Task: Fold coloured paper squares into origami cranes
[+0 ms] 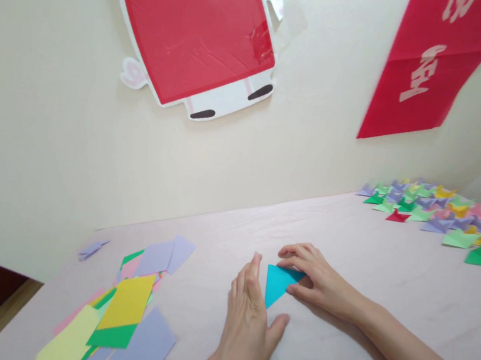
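Observation:
A bright blue piece of paper [279, 284], folded into a triangle, lies on the cloth-covered surface between my two hands. My right hand [314, 278] comes in from the right, its curled fingers and thumb around the triangle's right end, covering that corner. To the left of the triangle rests my left hand [247, 314], fingers stretched out, thumb spread apart, its inner edge against or just beside the paper's left edge. Nothing shows in the left hand's grasp.
Loose coloured sheets, a yellow one [127, 301] among them, overlap in a pile at the left. A small folded purple piece [92, 250] lies behind it. Several rows of folded paper figures [440, 215] stand at the far right. Beyond is a wall [171, 165] with red decorations.

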`<state>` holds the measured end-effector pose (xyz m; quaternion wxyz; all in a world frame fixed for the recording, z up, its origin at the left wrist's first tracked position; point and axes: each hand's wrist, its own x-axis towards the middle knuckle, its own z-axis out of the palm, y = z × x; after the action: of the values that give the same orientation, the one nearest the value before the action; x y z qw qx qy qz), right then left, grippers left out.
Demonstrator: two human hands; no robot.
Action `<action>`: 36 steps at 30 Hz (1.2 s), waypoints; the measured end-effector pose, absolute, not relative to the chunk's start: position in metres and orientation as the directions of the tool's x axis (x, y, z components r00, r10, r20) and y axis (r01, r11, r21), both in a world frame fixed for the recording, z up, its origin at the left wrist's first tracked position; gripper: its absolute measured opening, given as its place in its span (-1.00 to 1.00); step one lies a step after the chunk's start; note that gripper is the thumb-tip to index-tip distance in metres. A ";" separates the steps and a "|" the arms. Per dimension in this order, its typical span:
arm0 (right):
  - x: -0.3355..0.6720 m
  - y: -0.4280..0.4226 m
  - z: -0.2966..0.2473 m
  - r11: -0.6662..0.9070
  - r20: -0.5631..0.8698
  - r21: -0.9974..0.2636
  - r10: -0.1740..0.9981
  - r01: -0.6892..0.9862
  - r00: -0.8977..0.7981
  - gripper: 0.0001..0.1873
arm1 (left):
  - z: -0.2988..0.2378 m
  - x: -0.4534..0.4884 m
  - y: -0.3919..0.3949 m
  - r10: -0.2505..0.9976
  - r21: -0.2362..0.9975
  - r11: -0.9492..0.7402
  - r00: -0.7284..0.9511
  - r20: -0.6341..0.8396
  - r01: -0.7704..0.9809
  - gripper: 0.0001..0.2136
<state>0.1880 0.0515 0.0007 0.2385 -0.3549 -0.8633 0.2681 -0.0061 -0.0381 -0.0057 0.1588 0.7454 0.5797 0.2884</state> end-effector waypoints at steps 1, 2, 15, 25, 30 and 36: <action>0.188 0.051 0.001 0.604 0.220 -0.637 0.737 0.478 -0.639 -0.66 | -0.007 -0.006 -0.038 0.956 0.580 -0.279 0.163 0.245 0.766 -0.02; 0.188 0.051 0.002 0.605 0.223 -0.644 0.734 0.468 -0.642 -0.67 | -0.008 -0.007 -0.038 0.955 0.590 -0.283 0.166 0.245 0.756 -0.02; 0.183 0.046 0.005 0.722 0.358 -0.607 0.622 0.333 -0.696 -0.78 | 0.003 -0.011 -0.042 0.897 0.375 -0.438 0.374 0.235 0.817 -0.08; 0.193 0.058 -0.004 0.742 0.420 -0.428 0.669 0.517 -0.613 -0.77 | -0.002 -0.016 -0.039 0.899 0.276 -0.435 0.429 0.084 0.857 -0.35; 0.199 0.054 0.016 0.793 0.324 -0.316 0.606 0.521 -0.727 -0.77 | -0.002 -0.007 -0.042 0.916 0.244 -0.400 0.378 0.131 0.884 -0.38; 0.198 0.048 0.019 0.793 0.259 -0.325 0.599 0.515 -0.758 -0.81 | 0.003 -0.008 -0.046 0.923 0.311 -0.383 0.356 0.142 0.870 -0.53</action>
<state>0.1981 0.0483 0.0193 0.1771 -0.2994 -0.9301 0.1177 -0.0076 -0.0459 0.0030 0.0912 0.8184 0.5477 0.1479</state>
